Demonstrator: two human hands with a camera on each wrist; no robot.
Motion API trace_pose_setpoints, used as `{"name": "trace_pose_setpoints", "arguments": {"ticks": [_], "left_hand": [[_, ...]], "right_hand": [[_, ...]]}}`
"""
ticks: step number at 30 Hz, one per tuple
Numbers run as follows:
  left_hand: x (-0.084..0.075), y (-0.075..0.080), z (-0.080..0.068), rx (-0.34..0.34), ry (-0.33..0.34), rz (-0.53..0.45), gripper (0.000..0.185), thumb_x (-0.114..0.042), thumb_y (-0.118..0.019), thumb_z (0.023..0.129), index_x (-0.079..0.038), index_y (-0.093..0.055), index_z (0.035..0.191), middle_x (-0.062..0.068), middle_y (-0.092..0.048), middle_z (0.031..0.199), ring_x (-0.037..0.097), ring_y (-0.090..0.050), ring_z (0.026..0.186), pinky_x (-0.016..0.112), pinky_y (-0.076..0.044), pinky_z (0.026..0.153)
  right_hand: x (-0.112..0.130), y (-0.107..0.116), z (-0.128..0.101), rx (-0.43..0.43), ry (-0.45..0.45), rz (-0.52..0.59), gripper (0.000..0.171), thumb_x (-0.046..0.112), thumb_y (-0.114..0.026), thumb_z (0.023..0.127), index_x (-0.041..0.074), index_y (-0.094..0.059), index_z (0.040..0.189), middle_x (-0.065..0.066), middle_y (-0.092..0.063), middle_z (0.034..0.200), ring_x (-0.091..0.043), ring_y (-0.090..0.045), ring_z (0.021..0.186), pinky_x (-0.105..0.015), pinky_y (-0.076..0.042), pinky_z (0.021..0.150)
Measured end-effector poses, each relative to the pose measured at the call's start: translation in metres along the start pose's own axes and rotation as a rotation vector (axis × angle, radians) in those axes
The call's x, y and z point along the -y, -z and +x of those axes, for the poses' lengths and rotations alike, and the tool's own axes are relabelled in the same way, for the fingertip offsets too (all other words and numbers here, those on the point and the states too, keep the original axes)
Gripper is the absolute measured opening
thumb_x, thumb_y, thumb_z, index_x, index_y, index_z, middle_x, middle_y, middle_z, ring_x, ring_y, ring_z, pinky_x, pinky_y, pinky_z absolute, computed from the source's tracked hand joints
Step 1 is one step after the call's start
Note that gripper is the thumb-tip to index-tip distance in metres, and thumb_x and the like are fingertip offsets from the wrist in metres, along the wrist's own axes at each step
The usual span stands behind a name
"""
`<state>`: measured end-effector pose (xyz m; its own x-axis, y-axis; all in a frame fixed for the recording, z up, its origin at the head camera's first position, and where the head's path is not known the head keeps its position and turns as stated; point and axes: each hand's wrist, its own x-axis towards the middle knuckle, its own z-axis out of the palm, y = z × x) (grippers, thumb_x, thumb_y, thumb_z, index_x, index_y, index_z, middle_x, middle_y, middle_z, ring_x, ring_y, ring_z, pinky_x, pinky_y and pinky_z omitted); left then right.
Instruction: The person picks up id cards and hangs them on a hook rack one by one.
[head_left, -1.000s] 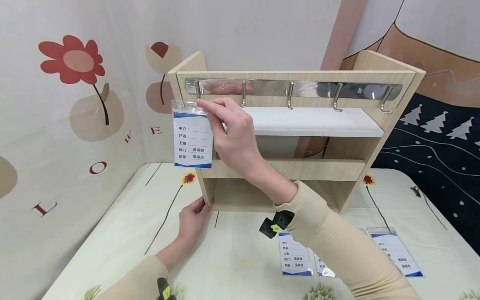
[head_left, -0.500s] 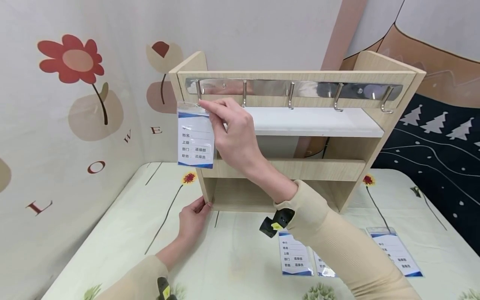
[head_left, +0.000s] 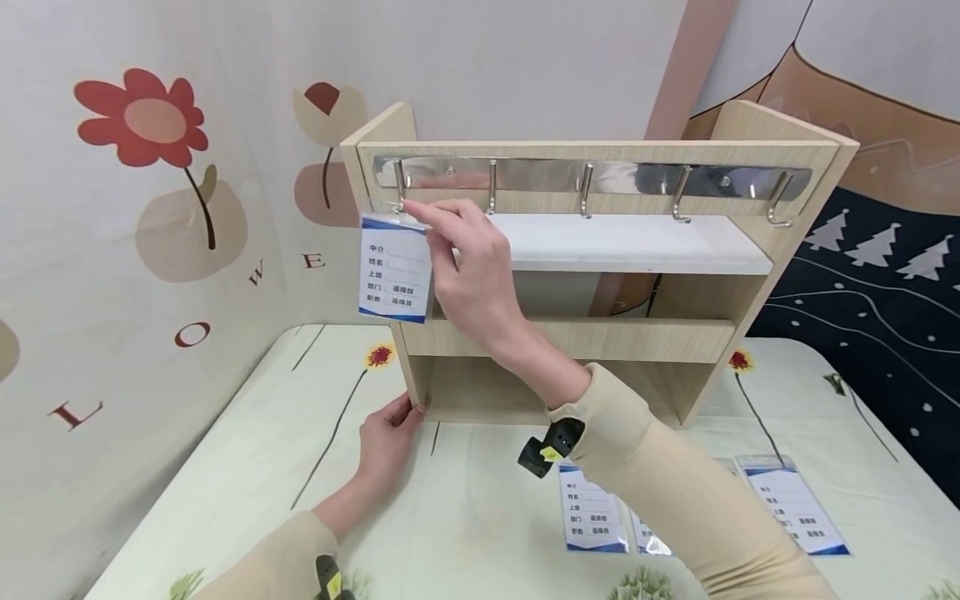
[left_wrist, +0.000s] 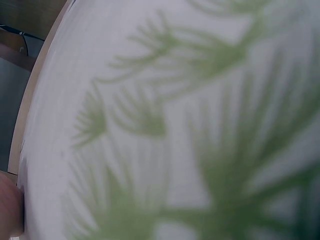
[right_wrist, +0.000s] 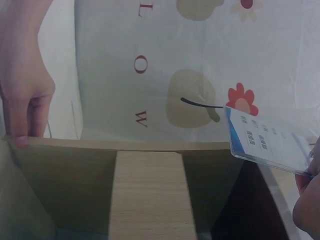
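A light wooden shelf rack (head_left: pixel 570 337) stands on the table, with a steel rail of hooks (head_left: pixel 600 177) along its top. My right hand (head_left: pixel 468 267) pinches the top of a blue-and-white badge card (head_left: pixel 396 268) in a clear sleeve, holding it at the leftmost hook (head_left: pixel 400 190). The right wrist view shows the same card (right_wrist: pixel 267 142) beside the rack's side panel (right_wrist: pixel 150 192). My left hand (head_left: pixel 386 437) holds the rack's lower left corner; its fingers (right_wrist: pixel 27 112) curl round the panel edge. The left wrist view shows only blurred tablecloth (left_wrist: pixel 190 130).
Three more badge cards lie on the floral tablecloth (head_left: pixel 247 467) at the front right: one (head_left: pixel 592 518), one partly hidden (head_left: pixel 647 533) and one (head_left: pixel 795 504). Flower-print cloth (head_left: pixel 150 208) hangs at the back and left. A dark tree-patterned cloth (head_left: pixel 885 317) is on the right.
My right hand has carried the card slightly right and up, bringing its top to the leftmost hook. The left hand has stayed on the rack's corner.
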<state>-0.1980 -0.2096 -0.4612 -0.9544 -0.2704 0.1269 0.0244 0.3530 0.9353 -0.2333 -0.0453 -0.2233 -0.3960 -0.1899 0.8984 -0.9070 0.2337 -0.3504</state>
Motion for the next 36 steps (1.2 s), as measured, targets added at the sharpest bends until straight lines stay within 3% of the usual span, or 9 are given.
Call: {"name": "trace_pose_setpoints", "arguments": {"ticks": [8,16,22,31,36], "left_hand": [[-0.001,0.000,-0.001,-0.007,-0.013,-0.004,0.040,-0.006,-0.066,0.100,0.003,-0.061,0.138,0.019,-0.067,0.128,0.027,-0.066,0.118,0.035,-0.055,0.095],[-0.003,-0.001,-0.002,-0.004,-0.014,0.000,0.039,-0.006,-0.065,0.100,0.003,-0.062,0.138,0.019,-0.067,0.129,0.027,-0.066,0.118,0.029,-0.056,0.093],[-0.002,0.000,-0.003,0.000,-0.016,0.002,0.039,-0.006,-0.064,0.100,0.003,-0.061,0.139,0.019,-0.067,0.129,0.028,-0.066,0.117,0.022,-0.055,0.090],[0.000,0.000,0.000,-0.006,-0.031,-0.014,0.039,-0.004,-0.063,0.100,0.006,-0.061,0.137,0.023,-0.065,0.130,0.033,-0.065,0.119,0.032,-0.055,0.094],[0.001,-0.001,-0.001,-0.010,-0.028,0.002,0.039,-0.005,-0.064,0.100,0.006,-0.061,0.137,0.023,-0.064,0.131,0.033,-0.064,0.120,0.032,-0.055,0.094]], "right_hand": [[-0.011,-0.001,-0.013,-0.109,0.064,0.056,0.030,-0.009,-0.057,0.097,-0.003,-0.072,0.122,-0.016,-0.068,0.112,-0.024,-0.062,0.103,-0.029,-0.049,0.079],[-0.020,0.011,-0.029,-0.127,0.134,0.024,0.026,-0.009,-0.059,0.096,-0.003,-0.073,0.118,-0.017,-0.068,0.113,-0.025,-0.064,0.100,-0.032,-0.048,0.069],[-0.032,0.035,-0.049,-0.080,0.189,0.000,0.023,-0.010,-0.062,0.096,-0.002,-0.075,0.114,-0.016,-0.070,0.109,-0.026,-0.067,0.102,-0.035,-0.055,0.080],[-0.046,0.074,-0.087,0.040,0.204,-0.029,0.031,-0.018,-0.071,0.084,-0.004,-0.074,0.112,-0.016,-0.069,0.108,-0.026,-0.068,0.094,-0.027,-0.056,0.078],[-0.051,0.094,-0.108,0.102,0.168,-0.029,0.035,-0.019,-0.072,0.080,-0.003,-0.073,0.111,-0.013,-0.070,0.107,-0.026,-0.068,0.094,-0.025,-0.056,0.081]]}}
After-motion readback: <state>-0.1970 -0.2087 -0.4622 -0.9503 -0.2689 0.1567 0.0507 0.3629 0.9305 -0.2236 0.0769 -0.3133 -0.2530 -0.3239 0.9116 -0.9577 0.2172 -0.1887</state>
